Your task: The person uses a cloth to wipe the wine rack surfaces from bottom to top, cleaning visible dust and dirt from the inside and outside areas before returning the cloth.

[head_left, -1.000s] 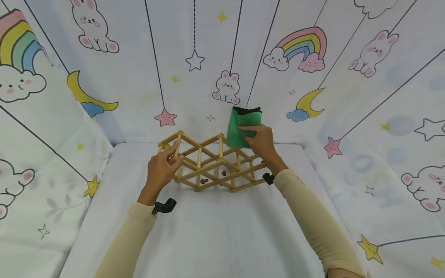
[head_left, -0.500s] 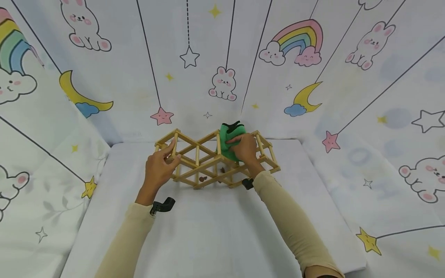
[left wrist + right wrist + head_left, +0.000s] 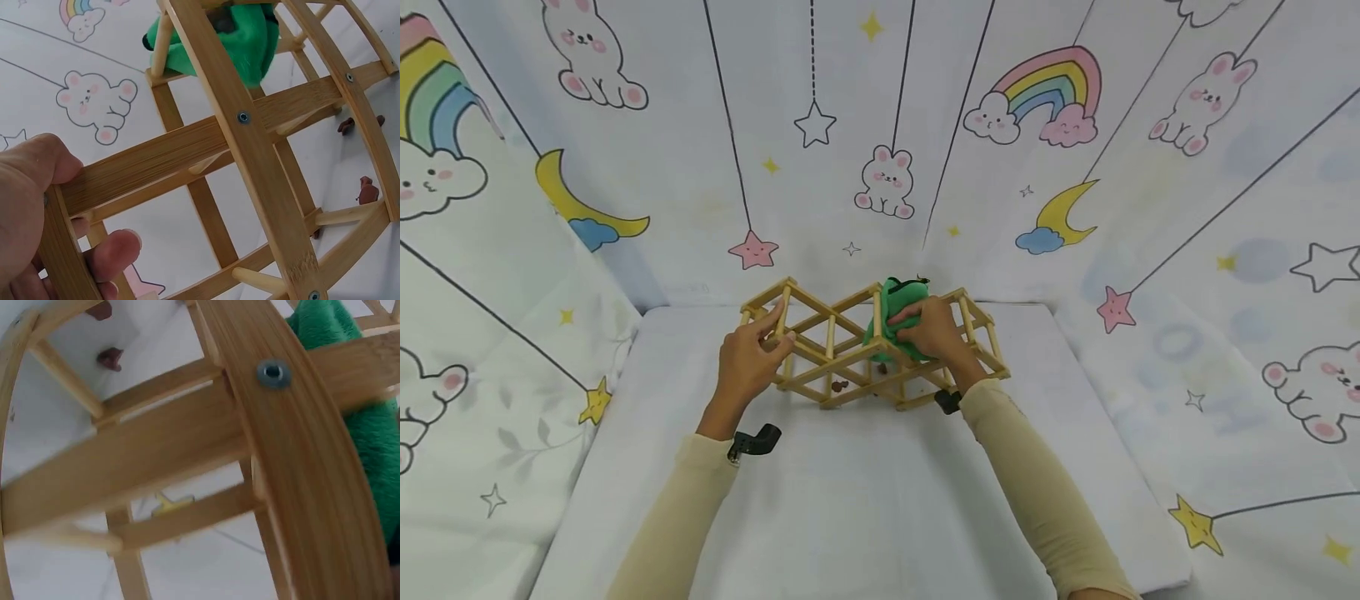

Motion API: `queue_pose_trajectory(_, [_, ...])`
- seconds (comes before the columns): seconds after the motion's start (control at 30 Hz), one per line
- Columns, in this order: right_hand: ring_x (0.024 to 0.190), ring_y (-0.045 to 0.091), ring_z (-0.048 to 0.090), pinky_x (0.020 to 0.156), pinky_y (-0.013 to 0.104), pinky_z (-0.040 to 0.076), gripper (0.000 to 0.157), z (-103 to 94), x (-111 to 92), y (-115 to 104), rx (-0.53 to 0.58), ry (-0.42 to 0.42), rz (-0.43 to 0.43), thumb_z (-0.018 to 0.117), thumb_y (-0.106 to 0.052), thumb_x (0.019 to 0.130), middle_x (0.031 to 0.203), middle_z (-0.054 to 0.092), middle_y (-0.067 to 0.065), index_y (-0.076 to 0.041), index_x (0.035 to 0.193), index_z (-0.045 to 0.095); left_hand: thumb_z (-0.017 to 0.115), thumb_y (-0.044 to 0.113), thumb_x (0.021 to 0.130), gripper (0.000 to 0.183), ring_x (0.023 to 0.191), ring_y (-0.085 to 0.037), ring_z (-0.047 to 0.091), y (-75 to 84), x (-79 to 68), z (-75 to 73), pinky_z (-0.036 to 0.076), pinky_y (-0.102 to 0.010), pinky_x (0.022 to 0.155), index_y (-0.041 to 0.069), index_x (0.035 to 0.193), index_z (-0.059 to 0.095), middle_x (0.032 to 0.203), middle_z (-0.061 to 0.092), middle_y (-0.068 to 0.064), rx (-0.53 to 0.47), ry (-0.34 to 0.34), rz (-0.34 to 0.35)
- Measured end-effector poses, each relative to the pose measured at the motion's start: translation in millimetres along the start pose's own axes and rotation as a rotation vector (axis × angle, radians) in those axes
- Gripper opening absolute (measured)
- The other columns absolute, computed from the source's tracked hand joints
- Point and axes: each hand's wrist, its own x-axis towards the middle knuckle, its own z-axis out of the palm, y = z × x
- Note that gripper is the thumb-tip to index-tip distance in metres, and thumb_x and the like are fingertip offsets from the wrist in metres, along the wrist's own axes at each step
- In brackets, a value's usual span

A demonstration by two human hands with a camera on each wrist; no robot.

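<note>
An expandable wooden lattice rack of crossed slats and round dowels stands at the back of the white surface. My left hand grips its left end, with thumb and fingers around a slat in the left wrist view. My right hand pinches a green fuzzy cloth with black edging, bunched within the rack's right-middle opening. The left wrist view has the cloth behind the slats; in the right wrist view the cloth is partly hidden by a slat, and the right hand is mostly out of frame.
Small brown pieces lie on the white surface beneath the rack. A white cloth backdrop printed with rabbits, stars and rainbows rises behind and at both sides. Each wrist carries a black camera mount.
My right hand has brought the green cloth down from above the rack, left and into its opening, where the cloth is now more bunched. The left hand keeps its hold on the rack.
</note>
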Motion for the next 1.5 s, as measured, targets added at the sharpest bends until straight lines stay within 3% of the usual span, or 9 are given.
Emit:
queue_pose_trajectory(0.17, [0.106, 0.023, 0.073, 0.087, 0.036, 0.062, 0.021, 4.7, 3, -2, 0.208, 0.464, -0.163, 0.079, -0.008, 0.095, 0.123, 0.078, 0.012, -0.020, 0.110, 0.086, 0.076, 0.021, 0.098, 0.060, 0.055, -0.012, 0.041, 0.1, 0.1, -1.0, 0.031, -0.029, 0.048, 0.018, 0.154, 0.056, 0.121, 0.078, -0.022, -0.007, -0.005, 0.015])
queue_pose_trajectory(0.27, [0.126, 0.021, 0.069, 0.105, 0.039, 0.058, 0.025, -2.8, 1, -11, 0.354, 0.587, -0.286, 0.080, -0.011, 0.096, 0.129, 0.076, 0.009, -0.022, 0.118, 0.084, 0.077, 0.021, 0.098, 0.061, 0.056, -0.014, 0.041, 0.4, 0.0, 1.0, 0.031, -0.029, 0.049, 0.018, 0.154, 0.056, 0.128, 0.075, -0.021, -0.005, -0.007, 0.022])
queue_pose_trajectory(0.5, [0.137, 0.028, 0.061, 0.110, 0.048, 0.055, 0.032, 1.0, 9, -59, 0.239, 0.223, -0.312, 0.083, -0.013, 0.094, 0.145, 0.068, 0.009, -0.030, 0.122, 0.082, 0.076, 0.023, 0.097, 0.061, 0.053, -0.014, 0.035, 1.5, -0.6, 3.0, 0.028, -0.029, 0.047, 0.017, 0.154, 0.057, 0.125, 0.077, -0.021, 0.000, 0.019, 0.016])
queue_pose_trajectory(0.67, [0.126, 0.032, 0.063, 0.105, 0.048, 0.056, 0.035, 25.2, 28, -81, -0.095, 0.114, -0.340, 0.085, -0.010, 0.091, 0.136, 0.071, 0.015, -0.030, 0.120, 0.082, 0.076, 0.024, 0.098, 0.060, 0.054, -0.013, 0.044, 0.8, -0.3, 4.6, 0.033, -0.028, 0.048, 0.018, 0.154, 0.056, 0.116, 0.080, -0.020, -0.008, 0.005, 0.005])
queue_pose_trajectory(0.77, [0.124, 0.032, 0.062, 0.106, 0.048, 0.055, 0.037, 35.5, 37, -84, -0.153, 0.078, -0.345, 0.085, -0.010, 0.091, 0.134, 0.071, 0.016, -0.029, 0.121, 0.082, 0.076, 0.023, 0.097, 0.061, 0.052, -0.012, 0.041, 0.7, -0.8, 5.0, 0.032, -0.028, 0.046, 0.018, 0.154, 0.056, 0.109, 0.080, -0.019, -0.009, 0.007, 0.001])
queue_pose_trajectory(1.0, [0.136, 0.029, 0.060, 0.107, 0.045, 0.057, 0.037, 41.9, 45, -83, 0.176, 0.040, -0.337, 0.086, -0.015, 0.091, 0.144, 0.066, 0.013, -0.030, 0.125, 0.080, 0.075, 0.025, 0.098, 0.061, 0.045, -0.005, 0.029, 1.0, -1.4, -0.4, 0.026, -0.026, 0.043, 0.019, 0.155, 0.056, 0.058, 0.053, -0.003, 0.006, 0.017, 0.021])
queue_pose_trajectory(1.13, [0.140, 0.028, 0.058, 0.109, 0.045, 0.055, 0.038, 44.2, 49, -81, 0.273, -0.009, -0.345, 0.085, -0.018, 0.092, 0.150, 0.064, 0.009, -0.028, 0.128, 0.079, 0.075, 0.026, 0.098, 0.061, 0.045, -0.007, 0.031, 0.2, -1.2, -0.3, 0.026, -0.026, 0.043, 0.019, 0.155, 0.056, 0.060, 0.057, -0.005, -0.005, 0.026, 0.020])
queue_pose_trajectory(1.33, [0.118, 0.034, 0.062, 0.106, 0.051, 0.050, 0.030, 38.3, 51, -77, -0.287, -0.010, -0.376, 0.083, -0.017, 0.094, 0.126, 0.076, 0.014, -0.034, 0.119, 0.082, 0.075, 0.024, 0.097, 0.060, 0.048, -0.009, 0.035, 0.6, -1.7, 2.3, 0.028, -0.026, 0.044, 0.019, 0.154, 0.056, 0.083, 0.075, -0.015, -0.020, 0.019, -0.004])
queue_pose_trajectory(1.5, [0.108, 0.031, 0.061, 0.099, 0.052, 0.050, 0.028, 24.6, 52, -85, -0.583, -0.050, -0.458, 0.081, -0.010, 0.091, 0.113, 0.082, 0.003, -0.029, 0.112, 0.085, 0.076, 0.021, 0.096, 0.061, 0.048, -0.011, 0.029, 1.8, -0.2, 2.7, 0.023, -0.027, 0.044, 0.018, 0.154, 0.057, 0.064, 0.059, -0.008, -0.006, 0.028, 0.005])
